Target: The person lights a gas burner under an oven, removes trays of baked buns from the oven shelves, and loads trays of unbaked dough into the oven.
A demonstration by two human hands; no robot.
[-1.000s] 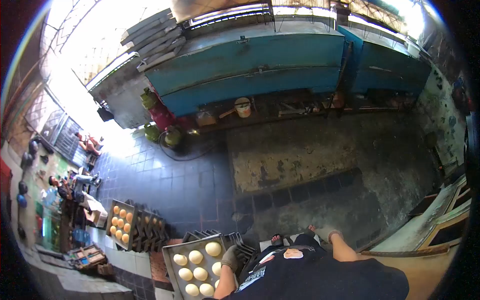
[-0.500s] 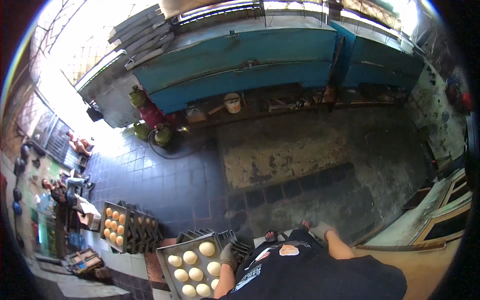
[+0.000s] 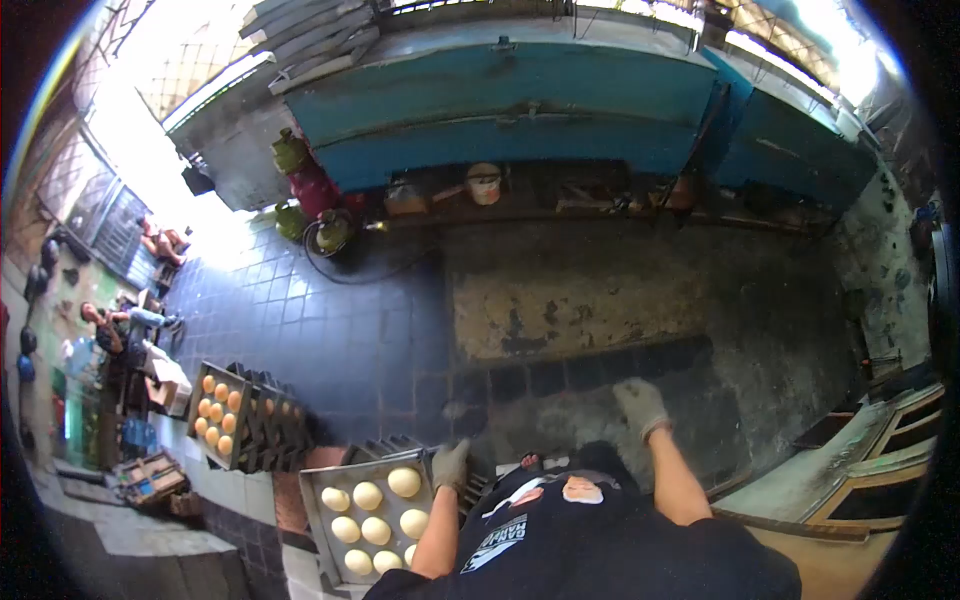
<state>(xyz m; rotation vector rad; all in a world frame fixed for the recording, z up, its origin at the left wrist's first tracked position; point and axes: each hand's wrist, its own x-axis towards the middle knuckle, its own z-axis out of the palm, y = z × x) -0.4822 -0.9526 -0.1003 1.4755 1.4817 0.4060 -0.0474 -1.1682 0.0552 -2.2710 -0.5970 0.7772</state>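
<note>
My left hand (image 3: 450, 466), in a grey-white work glove, is at the far right corner of a metal tray (image 3: 312, 500). Its fingers point away from me and look loosely outstretched; whether they touch the rim is unclear. Several round, pale dough balls (image 3: 376, 531) sit in rows on this tray, the top one of a stack. My right hand (image 3: 641, 406), gloved too, is held out over the dark floor with its fingers extended and nothing in it.
Left of my tray stands another stack of trays (image 3: 246, 415) with browned buns (image 3: 216, 411). Gas cylinders (image 3: 332, 232) with a hose stand before long blue ovens or cabinets (image 3: 500, 95). A white bucket (image 3: 484, 184) is beneath. Two people (image 3: 118, 330) sit at far left.
My right hand has reached forward from beside my leg. My left hand has moved forward along the tray's edge to its far corner. The camera view has shifted slightly.
</note>
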